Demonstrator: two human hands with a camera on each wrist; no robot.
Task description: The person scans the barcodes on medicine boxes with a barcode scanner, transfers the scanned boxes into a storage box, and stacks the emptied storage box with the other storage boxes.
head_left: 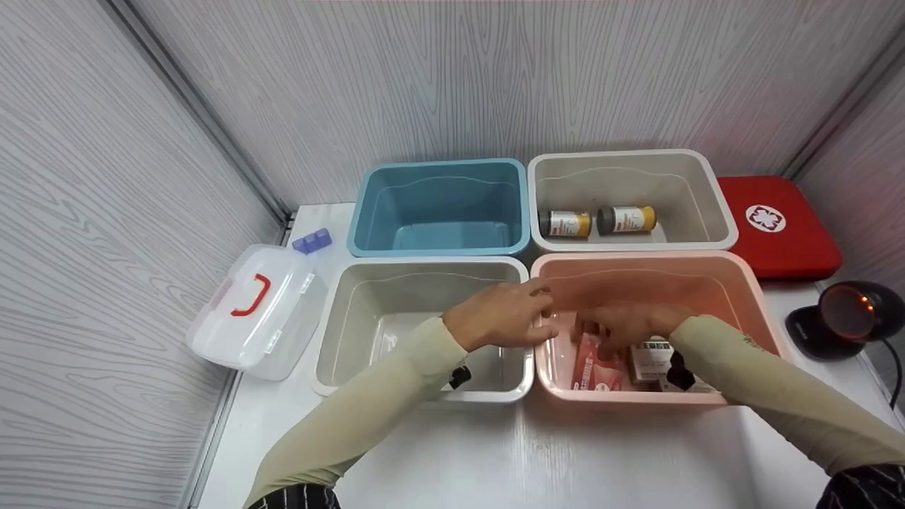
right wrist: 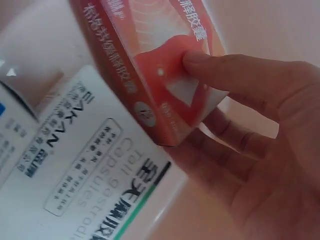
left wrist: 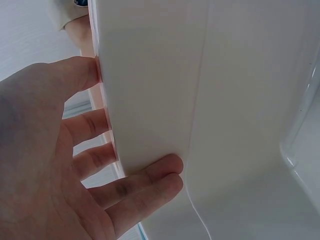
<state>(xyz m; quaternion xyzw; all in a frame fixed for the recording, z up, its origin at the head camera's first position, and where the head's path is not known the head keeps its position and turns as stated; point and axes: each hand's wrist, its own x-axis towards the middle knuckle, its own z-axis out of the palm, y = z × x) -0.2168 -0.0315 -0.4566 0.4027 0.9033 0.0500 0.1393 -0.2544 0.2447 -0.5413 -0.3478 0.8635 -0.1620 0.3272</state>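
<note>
Writing on red box [right wrist: 150, 65]: showing white Chinese characters along its face, too tilted and cropped to read fully.
Writing on white box [right wrist: 95, 190]: reading "Capsules" in grey, with further Chinese print and a green stripe near one edge.
Red case [head_left: 778, 226]: bearing a white round emblem on its lid, lying behind the pink bin.
Bottles [head_left: 597, 221]: two brown ones with yellow and white labels, print too small to read, lying in the far right grey bin [head_left: 707, 205].
Right hand [head_left: 626, 326]: reaching down into the pink bin [head_left: 749, 297], thumb pressing on the red box's face and fingers curling beneath, pinching it.
Red box, place: sitting inside the pink bin toward its near left corner, tilting over the white box just beside it.
Left hand [head_left: 505, 314]: gripping the wall shared by the near grey bin [head_left: 339, 332] and the pink bin, fingers [left wrist: 145, 182] wrapping around the edge, thumb on the other side.
Blue bin [head_left: 368, 205]: standing behind the near grey one.
Clear lidded box [head_left: 254, 311]: resting at left, red handle on top.
</note>
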